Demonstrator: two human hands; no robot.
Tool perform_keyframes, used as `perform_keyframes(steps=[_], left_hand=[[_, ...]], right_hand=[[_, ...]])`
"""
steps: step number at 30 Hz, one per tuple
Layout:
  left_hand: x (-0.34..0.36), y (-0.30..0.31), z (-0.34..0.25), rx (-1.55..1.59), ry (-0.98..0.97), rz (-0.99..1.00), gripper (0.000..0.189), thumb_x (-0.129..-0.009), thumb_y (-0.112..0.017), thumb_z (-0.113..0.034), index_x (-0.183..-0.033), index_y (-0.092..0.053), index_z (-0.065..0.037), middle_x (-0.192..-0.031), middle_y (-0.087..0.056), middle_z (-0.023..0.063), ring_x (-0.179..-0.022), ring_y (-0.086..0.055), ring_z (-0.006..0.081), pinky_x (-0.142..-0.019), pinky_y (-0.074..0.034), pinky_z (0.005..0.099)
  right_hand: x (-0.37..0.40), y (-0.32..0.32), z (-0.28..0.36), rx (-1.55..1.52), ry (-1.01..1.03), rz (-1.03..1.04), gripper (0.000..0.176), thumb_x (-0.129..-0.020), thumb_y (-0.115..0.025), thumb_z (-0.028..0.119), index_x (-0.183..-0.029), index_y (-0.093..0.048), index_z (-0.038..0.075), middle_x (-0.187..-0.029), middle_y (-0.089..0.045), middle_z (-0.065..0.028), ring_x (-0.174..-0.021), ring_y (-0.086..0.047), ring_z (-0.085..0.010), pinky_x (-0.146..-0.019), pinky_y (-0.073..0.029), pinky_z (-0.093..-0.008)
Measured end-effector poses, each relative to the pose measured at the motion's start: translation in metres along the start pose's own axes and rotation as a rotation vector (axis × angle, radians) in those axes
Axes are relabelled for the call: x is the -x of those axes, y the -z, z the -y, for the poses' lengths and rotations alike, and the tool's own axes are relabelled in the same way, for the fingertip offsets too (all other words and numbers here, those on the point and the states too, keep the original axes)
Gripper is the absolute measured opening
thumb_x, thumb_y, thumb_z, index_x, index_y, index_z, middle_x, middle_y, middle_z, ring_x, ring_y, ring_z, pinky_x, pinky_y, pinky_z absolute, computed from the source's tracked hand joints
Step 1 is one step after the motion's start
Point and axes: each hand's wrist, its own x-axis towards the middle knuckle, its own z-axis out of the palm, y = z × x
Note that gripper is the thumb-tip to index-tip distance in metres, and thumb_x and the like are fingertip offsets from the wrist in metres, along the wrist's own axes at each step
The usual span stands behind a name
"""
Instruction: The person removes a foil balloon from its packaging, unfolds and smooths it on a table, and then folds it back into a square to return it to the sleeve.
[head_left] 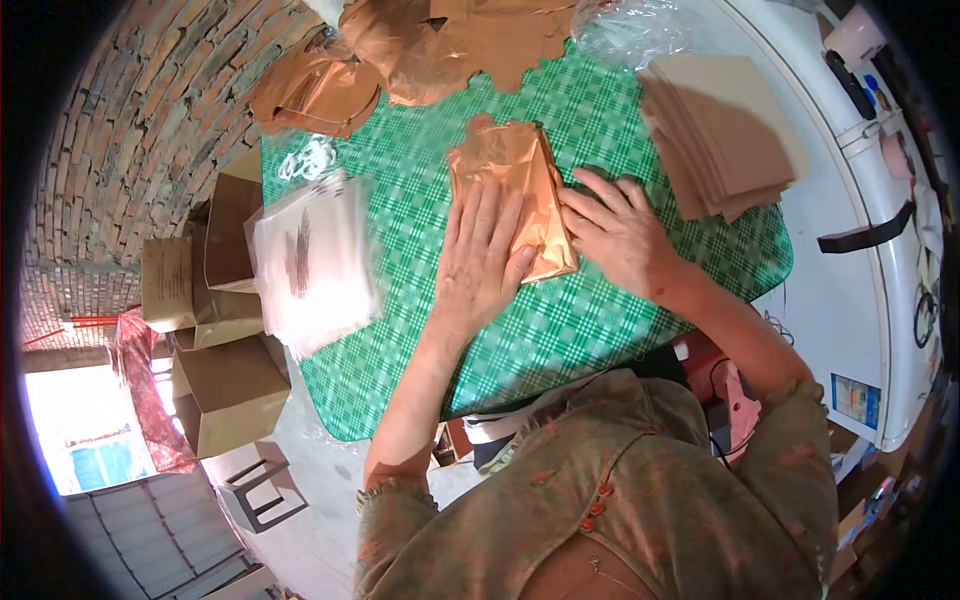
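Note:
A folded bundle of shiny orange-copper film (pixel 535 200) lies on the green checked tablecloth (pixel 420 350). My left hand (pixel 480 245) rests flat on the left part of the bundle, its fingers stretched out. Against the bundle's right edge lies my right hand (pixel 620 230), fingers bent and somewhat apart, with nothing seen in its grip. Left of the bundle is a stack of clear plastic bags (pixel 315 265). A stack of brown sheets (pixel 720 130) sits to the right.
More orange film (pixel 450 45) covers the table's far side, near crumpled clear plastic (pixel 635 30). White loops (pixel 308 157) lie at the back left. Open cardboard boxes (pixel 235 390) stand left of the table; a white appliance (pixel 820 230) is at the right.

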Motion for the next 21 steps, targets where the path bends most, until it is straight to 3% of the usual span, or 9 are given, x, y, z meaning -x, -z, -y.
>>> perform_keyframes(steps=[8,11,14,17,21], left_hand=[[0.000,0.001,-0.001,0.025,0.031,0.035,0.066,-0.110,-0.040,-0.042,-0.162,-0.032,-0.003,-0.169,-0.026,0.0228,-0.159,-0.020,0.0378,-0.129,-0.015,0.0533],[0.000,0.002,-0.001,0.017,0.020,0.037,0.064,-0.110,-0.040,-0.041,-0.162,-0.034,-0.004,-0.169,-0.026,0.0216,-0.159,-0.020,0.0372,-0.129,-0.014,0.0535],[0.000,0.000,0.000,0.003,0.004,0.033,0.065,-0.107,-0.047,-0.044,-0.160,-0.040,-0.007,-0.167,-0.032,0.0201,-0.157,-0.024,0.0382,-0.128,-0.018,0.0546],[-0.002,0.002,-0.001,-0.060,0.006,0.113,0.061,-0.110,-0.041,-0.040,-0.163,-0.036,-0.009,-0.171,-0.027,0.0158,-0.159,-0.021,0.0349,-0.130,-0.013,0.0524],[-0.001,0.001,0.001,0.009,0.009,0.090,0.062,-0.108,-0.045,-0.044,-0.160,-0.041,-0.011,-0.168,-0.032,0.0165,-0.159,-0.022,0.0345,-0.129,-0.013,0.0545]], right_hand=[[-0.011,-0.007,-0.010,-0.112,0.094,0.204,0.053,-0.097,-0.059,0.028,-0.145,-0.056,0.005,-0.153,-0.051,-0.0099,-0.155,-0.031,-0.0243,-0.131,-0.010,-0.0535],[-0.017,-0.007,-0.013,-0.148,0.129,0.288,0.052,-0.100,-0.056,0.031,-0.144,-0.055,0.005,-0.154,-0.050,-0.0109,-0.155,-0.031,-0.0242,-0.131,-0.009,-0.0530],[-0.017,-0.013,-0.014,-0.189,0.148,0.247,0.050,-0.102,-0.053,0.034,-0.143,-0.056,0.005,-0.154,-0.050,-0.0110,-0.154,-0.031,-0.0241,-0.130,-0.010,-0.0536],[-0.017,-0.013,-0.014,-0.175,0.161,0.227,0.049,-0.104,-0.050,0.035,-0.143,-0.056,0.006,-0.153,-0.050,-0.0111,-0.154,-0.032,-0.0239,-0.130,-0.010,-0.0542],[-0.016,-0.013,-0.014,-0.168,0.165,0.214,0.049,-0.104,-0.050,0.036,-0.142,-0.056,0.007,-0.153,-0.050,-0.0110,-0.153,-0.033,-0.0234,-0.130,-0.011,-0.0547]])
